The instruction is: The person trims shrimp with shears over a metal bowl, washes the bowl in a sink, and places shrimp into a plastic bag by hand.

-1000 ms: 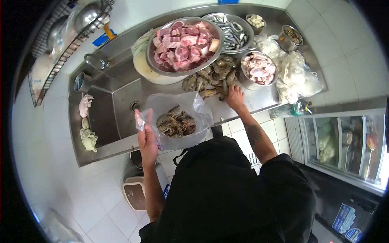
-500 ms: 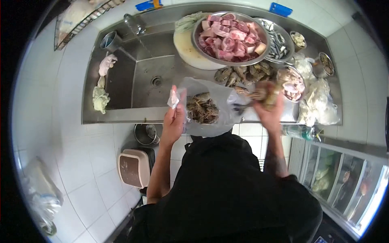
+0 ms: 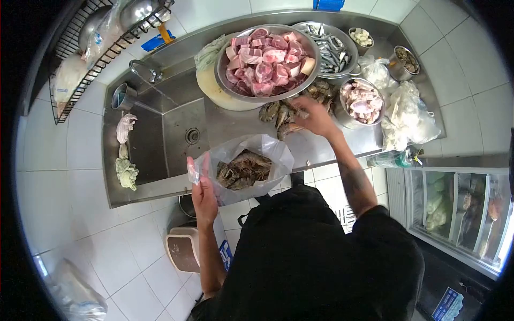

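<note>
My left hand grips the rim of a clear plastic bag at its left side, fingers closed on the plastic. Grey-brown prawns lie inside the bag, which gapes upward at the counter's front edge. Over to the right, my right hand is down at a loose pile of prawns on the steel counter. Its fingers are blurred and partly merge with the prawns, so a grip does not show clearly.
Behind the pile stand a big bowl of meat chunks and a bowl of small fish. A pot of pale meat pieces and plastic bags are to the right. The sink with its tap is left.
My right hand has gone from beside the bag, where it held blurred prawns, back to the pile. The bag in my left hand holds a fuller heap. The camera view has shifted.
</note>
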Demonstrator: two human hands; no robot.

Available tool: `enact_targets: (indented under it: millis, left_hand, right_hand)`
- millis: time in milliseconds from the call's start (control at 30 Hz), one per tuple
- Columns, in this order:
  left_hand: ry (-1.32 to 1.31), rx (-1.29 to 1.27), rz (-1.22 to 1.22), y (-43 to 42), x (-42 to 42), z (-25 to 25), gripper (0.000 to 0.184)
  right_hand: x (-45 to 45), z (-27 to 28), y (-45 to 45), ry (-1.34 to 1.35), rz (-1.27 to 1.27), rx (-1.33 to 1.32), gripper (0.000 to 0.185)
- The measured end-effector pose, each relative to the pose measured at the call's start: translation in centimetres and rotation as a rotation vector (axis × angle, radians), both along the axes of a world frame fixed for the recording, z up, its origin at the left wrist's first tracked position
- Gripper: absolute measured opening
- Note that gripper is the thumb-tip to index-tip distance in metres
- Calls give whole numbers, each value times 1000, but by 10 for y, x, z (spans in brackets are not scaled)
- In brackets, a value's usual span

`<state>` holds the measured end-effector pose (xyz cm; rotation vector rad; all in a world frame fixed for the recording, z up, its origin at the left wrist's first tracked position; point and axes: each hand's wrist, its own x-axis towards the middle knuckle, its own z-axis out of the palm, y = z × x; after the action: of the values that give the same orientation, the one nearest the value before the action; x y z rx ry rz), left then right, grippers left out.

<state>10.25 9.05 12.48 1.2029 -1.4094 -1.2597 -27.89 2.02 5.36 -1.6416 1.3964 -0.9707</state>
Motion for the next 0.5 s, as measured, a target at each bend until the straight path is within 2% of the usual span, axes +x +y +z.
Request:
enact_targets:
  millis: [33, 67, 133, 200, 267, 333, 367, 433, 467, 500]
  left_hand:
    - [5, -7, -17, -1, -3, 0, 56]
    - [12, -20, -33, -5, -7, 1, 57]
    - [-56, -43, -63, -7, -10, 6, 57]
    - [-115, -64, -89, -6, -17, 11, 57]
    - [24, 136, -25, -2, -22, 17, 57]
    - [-6, 153, 12, 1, -23, 17, 57]
    - [-28, 170, 44, 1, -22, 17, 57]
    - [-49, 158, 38, 2, -19, 17, 57]
    - [-73, 146, 19, 3, -18, 17, 57]
    - [-71, 149, 36, 4, -18, 18, 57]
  right_hand:
    - [-4, -18, -9, 728, 91, -102, 71]
    - [0, -22, -15, 722, 86, -112, 71]
    - [19, -27, -24, 1052, 260, 61, 95]
    - [28, -29, -46, 1100, 318, 142, 100]
    - [32, -33, -57, 1146, 385, 221, 105]
    - [37, -39, -63, 1266, 438, 195, 84]
    - [38, -55, -67, 1268, 445, 185, 84]
    - [35, -100, -70, 1394, 440, -307, 54]
    - [36, -103, -66, 1372, 387, -447, 32]
    - [39, -105, -65, 1369, 403, -457, 32]
